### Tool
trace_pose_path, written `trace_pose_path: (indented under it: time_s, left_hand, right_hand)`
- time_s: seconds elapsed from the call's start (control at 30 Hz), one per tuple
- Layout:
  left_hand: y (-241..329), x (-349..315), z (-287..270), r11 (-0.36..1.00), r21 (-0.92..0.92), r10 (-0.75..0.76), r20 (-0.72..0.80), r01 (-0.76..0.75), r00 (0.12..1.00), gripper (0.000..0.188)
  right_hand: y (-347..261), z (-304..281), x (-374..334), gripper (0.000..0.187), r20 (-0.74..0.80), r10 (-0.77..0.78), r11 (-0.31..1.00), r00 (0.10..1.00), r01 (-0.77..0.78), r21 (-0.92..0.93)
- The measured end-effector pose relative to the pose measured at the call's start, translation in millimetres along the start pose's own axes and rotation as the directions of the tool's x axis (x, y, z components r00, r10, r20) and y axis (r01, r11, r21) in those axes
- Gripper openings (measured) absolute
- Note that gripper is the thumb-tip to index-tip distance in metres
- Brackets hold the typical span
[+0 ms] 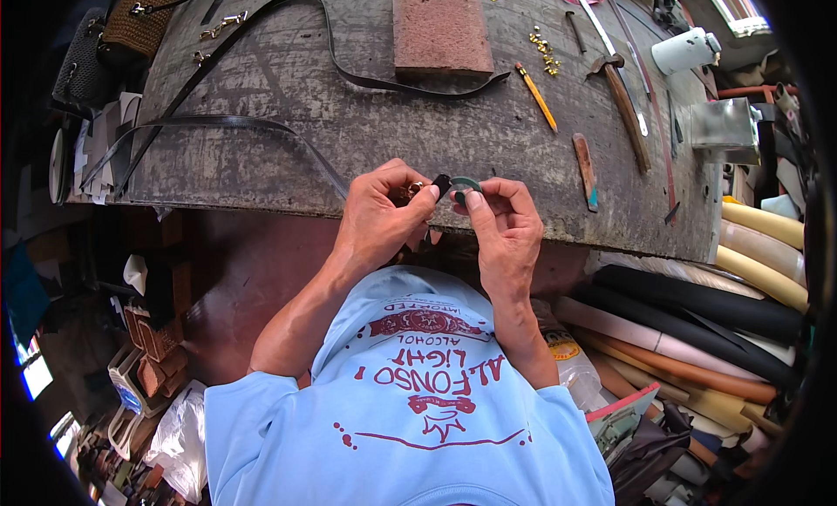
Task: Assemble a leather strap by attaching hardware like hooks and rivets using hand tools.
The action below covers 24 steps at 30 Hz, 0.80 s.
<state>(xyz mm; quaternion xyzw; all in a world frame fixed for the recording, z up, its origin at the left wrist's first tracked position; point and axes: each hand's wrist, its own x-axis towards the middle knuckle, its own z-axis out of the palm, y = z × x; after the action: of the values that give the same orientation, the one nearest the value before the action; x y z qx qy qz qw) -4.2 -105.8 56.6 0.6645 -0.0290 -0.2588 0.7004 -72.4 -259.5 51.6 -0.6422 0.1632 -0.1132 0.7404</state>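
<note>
By the near edge of the workbench (392,140), the left hand (388,205) pinches a black strap end (442,184) — the right hand (504,218), likewise closed, grips a curved green strip (466,183) by that edge

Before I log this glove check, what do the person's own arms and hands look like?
The left hand and right hand wear no gloves; the forearms are bare, with no watch or bracelet visible. The short sleeves are plain light blue, part of a T-shirt with dark red print.
</note>
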Motion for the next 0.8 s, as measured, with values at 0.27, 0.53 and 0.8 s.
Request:
trace_pose_path:
  time_s: [0.27,0.53,0.8]
  left_hand:
    - [-4.9,2.7,-3.0,1.0,0.02,-0.006,0.013,0.006,1.0,0.015]
    - [-6.2,3.0,-1.0,0.999,-0.034,-0.011,0.025,0.012,1.0,0.015]
    - [-2.9,1.6,3.4,0.997,-0.074,0.026,0.021,-0.024,0.999,0.019]
  right_hand:
    - [-2.7,0.4,2.6,0.012,-0.042,-0.05,0.998,0.998,0.051,0.038]
    - [2.6,0.4,2.1,0.016,-0.002,-0.036,0.999,0.999,0.036,-0.001]
    - [0.4,1.2,2.2,0.016,-0.001,-0.024,0.998,1.0,0.024,-0.06]
